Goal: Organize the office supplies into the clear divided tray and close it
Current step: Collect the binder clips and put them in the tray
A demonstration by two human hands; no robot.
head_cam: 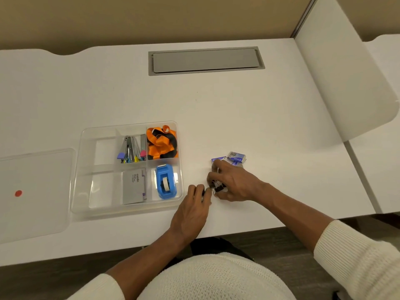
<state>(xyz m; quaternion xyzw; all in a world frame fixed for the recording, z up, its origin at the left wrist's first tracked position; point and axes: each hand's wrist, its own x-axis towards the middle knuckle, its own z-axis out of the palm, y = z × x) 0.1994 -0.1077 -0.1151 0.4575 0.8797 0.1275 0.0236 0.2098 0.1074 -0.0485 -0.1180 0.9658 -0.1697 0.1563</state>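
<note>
Four tray (127, 211) sections are filled; its lid (36, 191) lies off beside it. The left hand (192, 211) and right hand (232, 182) pinch black clips (217, 187). Small boxes (237, 157) lie outside.

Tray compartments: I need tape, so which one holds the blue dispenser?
The near-right compartment, nearest the left hand: only it holds the blue tape dispenser; the one behind it holds an orange-and-black lanyard.
</note>
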